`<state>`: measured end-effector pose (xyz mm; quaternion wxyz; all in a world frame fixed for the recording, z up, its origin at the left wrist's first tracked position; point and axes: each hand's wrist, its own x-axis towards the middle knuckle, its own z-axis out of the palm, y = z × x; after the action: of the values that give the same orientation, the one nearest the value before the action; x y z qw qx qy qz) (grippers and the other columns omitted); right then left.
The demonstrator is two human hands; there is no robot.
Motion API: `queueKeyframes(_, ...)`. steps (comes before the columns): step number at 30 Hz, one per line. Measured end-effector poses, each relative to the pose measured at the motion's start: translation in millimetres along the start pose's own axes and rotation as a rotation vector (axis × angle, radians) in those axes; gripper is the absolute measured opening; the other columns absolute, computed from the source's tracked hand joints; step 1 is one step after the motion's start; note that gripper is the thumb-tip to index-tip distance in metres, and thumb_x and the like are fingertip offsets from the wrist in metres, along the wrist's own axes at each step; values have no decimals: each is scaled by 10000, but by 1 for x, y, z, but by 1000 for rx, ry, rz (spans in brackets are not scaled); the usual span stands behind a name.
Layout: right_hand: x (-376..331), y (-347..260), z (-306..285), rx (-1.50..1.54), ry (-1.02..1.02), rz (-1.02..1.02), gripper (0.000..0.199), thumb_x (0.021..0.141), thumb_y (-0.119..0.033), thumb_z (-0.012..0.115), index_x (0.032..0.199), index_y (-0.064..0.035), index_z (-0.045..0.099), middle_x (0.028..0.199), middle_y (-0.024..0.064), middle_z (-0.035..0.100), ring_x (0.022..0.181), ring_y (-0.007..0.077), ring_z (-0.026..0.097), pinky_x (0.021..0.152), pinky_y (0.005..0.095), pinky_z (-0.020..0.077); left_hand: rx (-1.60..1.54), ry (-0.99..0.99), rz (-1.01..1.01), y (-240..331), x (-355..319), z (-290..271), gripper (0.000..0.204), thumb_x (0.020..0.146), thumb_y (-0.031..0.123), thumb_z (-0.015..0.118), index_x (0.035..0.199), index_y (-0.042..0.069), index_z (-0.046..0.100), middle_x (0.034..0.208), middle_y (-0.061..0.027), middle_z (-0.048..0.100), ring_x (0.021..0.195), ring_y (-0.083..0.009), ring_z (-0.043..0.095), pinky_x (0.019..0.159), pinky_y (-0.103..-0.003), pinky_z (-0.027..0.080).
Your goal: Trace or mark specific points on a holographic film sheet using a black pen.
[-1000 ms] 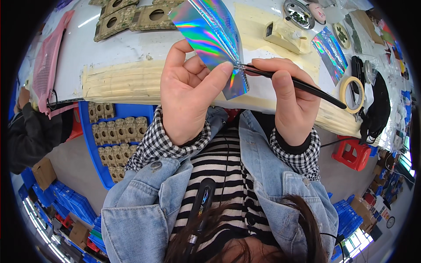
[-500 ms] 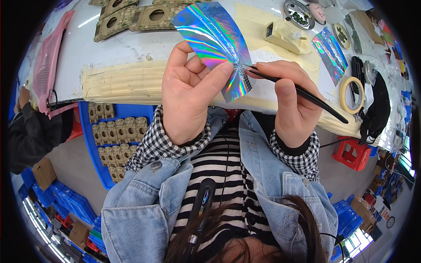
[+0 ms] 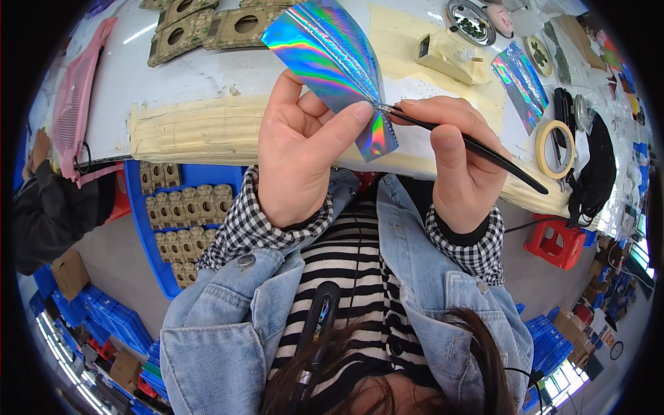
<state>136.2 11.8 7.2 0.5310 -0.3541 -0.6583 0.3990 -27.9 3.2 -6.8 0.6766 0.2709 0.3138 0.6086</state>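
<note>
My left hand (image 3: pixel 304 149) pinches a shiny holographic sheet (image 3: pixel 325 48) between thumb and fingers, with the sheet bent around the grip. In my right hand (image 3: pixel 467 155) is a pair of black tweezers (image 3: pixel 484 150), held like a pen. Their metal tips meet the sheet's edge right beside my left thumb. Whether anything small sits between the tips cannot be made out. Both hands hover over the table's near edge. Farther off to the right, a second holographic sheet (image 3: pixel 521 86) lies on the table.
Camouflage-patterned parts with round holes (image 3: pixel 238 26) lie at the far left, near a pink mesh bag (image 3: pixel 81 97). A tape roll (image 3: pixel 555 150), a cream-coloured block (image 3: pixel 449 59) and a round dish (image 3: pixel 472 22) stand right. A blue tray (image 3: pixel 200 174) holds several camouflage parts below.
The sheet has turned and bent a little, its far corner shifting left and its lower end moving slightly right. Both hands keep their hold with hardly any movement.
</note>
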Motion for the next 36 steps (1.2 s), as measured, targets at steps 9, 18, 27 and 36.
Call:
queueKeyframes(9,2,-2,-3,-135,-50,-95,169,814,-71,640,954,22,660,883,124,657,784,202,605,715,279,473,41,-9,26,0,2,-1,435,814,-72,582,1192,7,382,1041,-120,610,935,-158,604,802,-286,510)
queueKeyframes(18,4,-3,-6,-240,-88,-166,192,799,-88,664,959,18,661,878,134,651,785,224,620,684,285,495,62,8,33,1,2,-1,430,811,-54,596,1184,3,388,991,-121,625,867,-158,626,744,-284,534)
queueKeyframes(27,4,-4,-3,-356,-105,-265,248,745,-92,711,969,2,660,887,125,649,788,231,624,679,292,503,58,35,5,4,2,2,424,811,-54,596,1175,0,385,1002,-138,619,885,-165,626,759,-291,538)
queueKeyframes(36,2,3,-3,-35,-40,-50,175,845,-72,607,977,35,648,908,122,648,798,185,606,713,264,471,59,24,15,3,1,1,434,809,-60,601,1181,-1,387,1026,-126,613,942,-154,598,829,-285,494)
